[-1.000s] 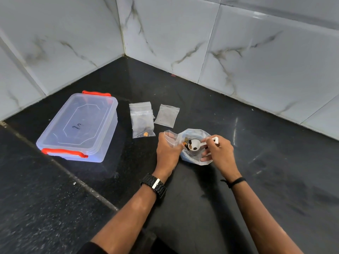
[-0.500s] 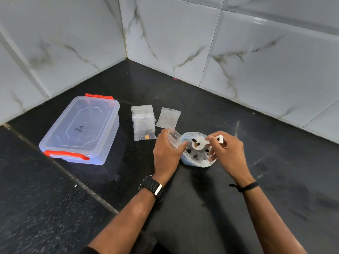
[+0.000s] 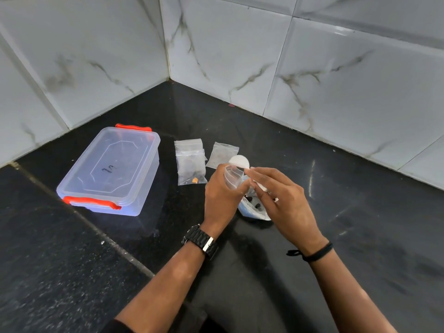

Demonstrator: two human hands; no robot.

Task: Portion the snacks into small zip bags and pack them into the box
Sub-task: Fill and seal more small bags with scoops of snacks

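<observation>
Here the left hand [image 3: 222, 191] pinches a small clear zip bag [image 3: 232, 175] upright by its mouth; the right hand [image 3: 280, 198] grips a white scoop [image 3: 239, 162], its round bowl tipped just behind the bag's opening; below them on the black desk [image 3: 360, 212] lies the snack bag [image 3: 252, 209]; two more zip bags [image 3: 191, 164] lie between it and the closed clear box [image 3: 109, 170].

I see lots of bare black stone counter [image 3: 360, 224] on the right, where a hand could slide freely. On the left, the clear plastic box with red clips [image 3: 109, 170] blocks the way, with two small clear zip bags [image 3: 191, 162] just beside it, and white marble wall tiles [image 3: 312, 68] close off the back.
</observation>
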